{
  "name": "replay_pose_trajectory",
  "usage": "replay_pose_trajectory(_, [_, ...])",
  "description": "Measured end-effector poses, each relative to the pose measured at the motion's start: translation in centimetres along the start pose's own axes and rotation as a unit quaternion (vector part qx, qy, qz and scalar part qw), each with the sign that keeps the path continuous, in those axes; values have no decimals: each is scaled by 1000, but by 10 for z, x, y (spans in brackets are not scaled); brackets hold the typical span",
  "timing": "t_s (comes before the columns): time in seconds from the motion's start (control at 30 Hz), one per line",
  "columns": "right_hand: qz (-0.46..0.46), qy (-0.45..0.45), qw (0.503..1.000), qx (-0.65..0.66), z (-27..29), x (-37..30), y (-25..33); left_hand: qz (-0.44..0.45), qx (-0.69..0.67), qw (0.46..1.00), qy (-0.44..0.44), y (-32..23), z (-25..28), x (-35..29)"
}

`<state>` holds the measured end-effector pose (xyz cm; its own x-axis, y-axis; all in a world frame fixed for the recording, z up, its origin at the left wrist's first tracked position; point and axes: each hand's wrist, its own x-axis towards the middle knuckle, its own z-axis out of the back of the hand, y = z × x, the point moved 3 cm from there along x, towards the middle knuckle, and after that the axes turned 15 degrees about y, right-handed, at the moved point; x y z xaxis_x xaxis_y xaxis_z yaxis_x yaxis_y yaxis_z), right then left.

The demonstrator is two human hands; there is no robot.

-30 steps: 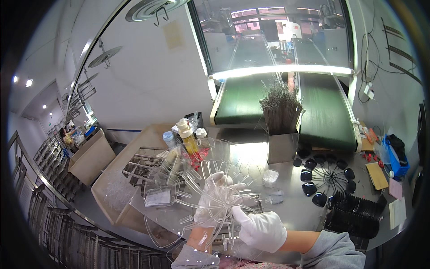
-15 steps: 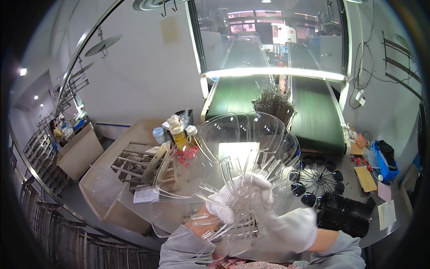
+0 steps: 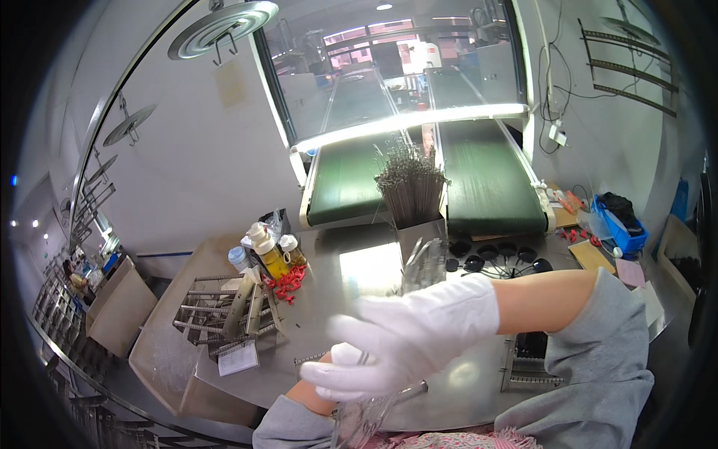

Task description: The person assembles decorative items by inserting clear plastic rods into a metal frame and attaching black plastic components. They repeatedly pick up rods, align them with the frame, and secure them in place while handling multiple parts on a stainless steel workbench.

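My right hand [image 3: 419, 329], in a white glove and blurred by motion, reaches leftward across the front of my body with its fingers stretched out. Behind it, my white-gloved left hand [image 3: 345, 355] is mostly covered; a curled part shows with a thin stem against it. A clear plastic moulding of several lens-like pieces on stems [image 3: 425, 266] appears nearly edge-on, rising beyond my right hand and coming out again below my left. My left hand seems closed on its middle, though my right hand hides the grip.
Dark lens clusters [image 3: 507, 251] lie right of centre. Behind stand a bundle of thin metal rods [image 3: 410, 183] and two green conveyor belts [image 3: 493, 179]. Metal racks [image 3: 217, 307], bottles [image 3: 271, 254] and red bits [image 3: 286, 283] sit left; a blue bin [image 3: 622, 228] stands right.
The clear moulding has turned from facing me to nearly edge-on. My right hand has swung left and up across my left hand. The whole view has shifted too.
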<state>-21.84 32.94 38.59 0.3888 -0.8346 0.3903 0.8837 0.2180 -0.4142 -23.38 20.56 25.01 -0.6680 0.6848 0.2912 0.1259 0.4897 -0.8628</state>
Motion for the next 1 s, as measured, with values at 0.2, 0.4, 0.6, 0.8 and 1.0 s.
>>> replay_pose_trajectory(0.2, [-316, 194, 927, 57, -31, -39, -22, -4, 465, 816, -345, -18, 26, -30])
replay_pose_trajectory(0.4, [-351, 17, 936, 21, -22, -45, -28, 108, 457, 857, -211, -36, 28, -50])
replay_pose_trajectory(0.6, [-122, -15, 984, -128, -27, -44, -8, -17, 606, 790, 90, -9, -1, -28])
replay_pose_trajectory(0.8, [-439, 83, 882, 153, -43, -73, -23, 26, 635, 737, -228, -28, 16, -51])
replay_pose_trajectory(1.0, [-137, -10, 989, -62, -34, -51, -10, 30, 450, 879, 154, -16, -6, -50])
